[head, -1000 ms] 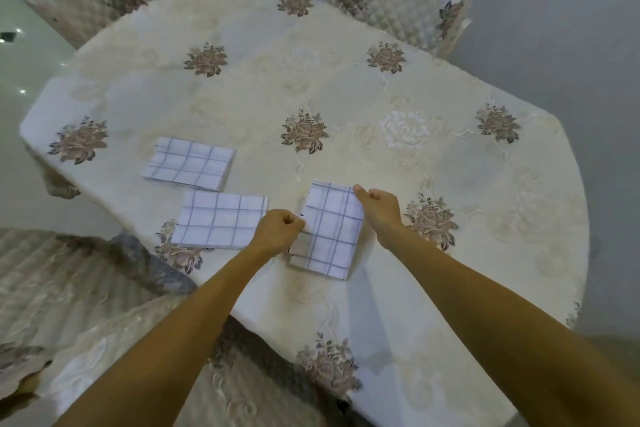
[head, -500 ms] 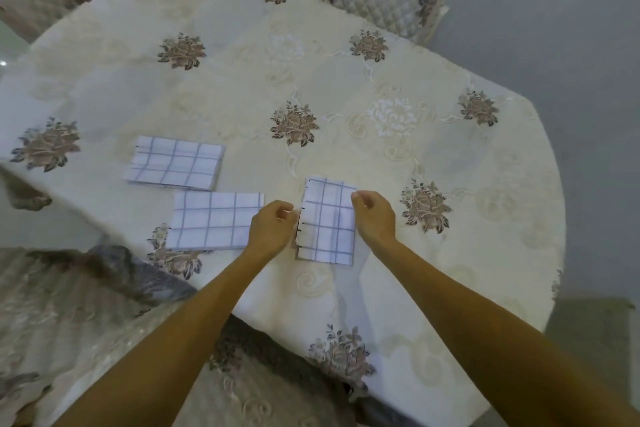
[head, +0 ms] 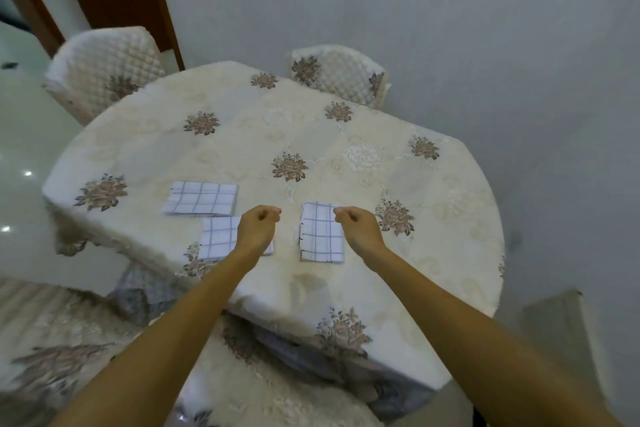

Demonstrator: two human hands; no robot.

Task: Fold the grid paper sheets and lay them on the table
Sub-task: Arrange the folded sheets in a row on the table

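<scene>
Left hand (head: 258, 229) and right hand (head: 358, 230) have lifted off the folded sheet (head: 320, 239), fingers curled on nothing; its crease probably wants pressing flat.

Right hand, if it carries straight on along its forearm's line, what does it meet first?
Likely the top corner of the right folded grid sheet beside the right hand; height above the table is unclear.

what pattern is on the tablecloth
The tablecloth is cream with brown flower motifs; head view.
</scene>
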